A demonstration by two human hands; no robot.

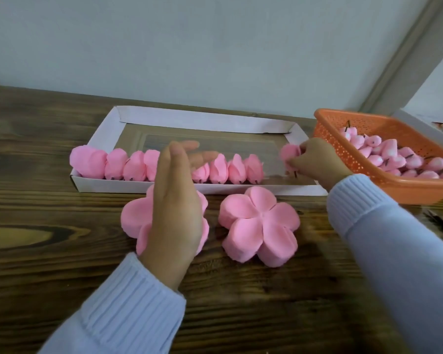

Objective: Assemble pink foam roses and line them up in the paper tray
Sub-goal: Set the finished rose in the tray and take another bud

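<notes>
- The small pink foam rose (289, 153) is in the right hand (315, 159), over the right end of the white paper tray (189, 118).
- The right fingers (296, 163) pinch the rose by its side. A thin dark stem (295, 174) pokes out just below them.
- I think the rose is very light and soft. It would squash if squeezed hard, so a gentle pinch is best.
- A good spot to hold looks like low down, near the stem, where the petals join.
- Left of those fingers, a row of pink roses (138, 167) stands along the near wall of the tray. There is a gap between the row and the held rose.
- The left hand (174, 208) is open. Its fingers (184, 146) are straight and side by side, over the middle of the row. They are blurry, so I cannot tell if they touch a rose.
- Under the left palm sits a stack of flat pink foam flower shapes (132, 218) on the brown wooden table (36, 226). A second stack (258, 226) sits between the two hands.
- Right of the right fingers is an orange plastic basket (368, 121) full of pink buds (394, 157) with dark stems.
</notes>
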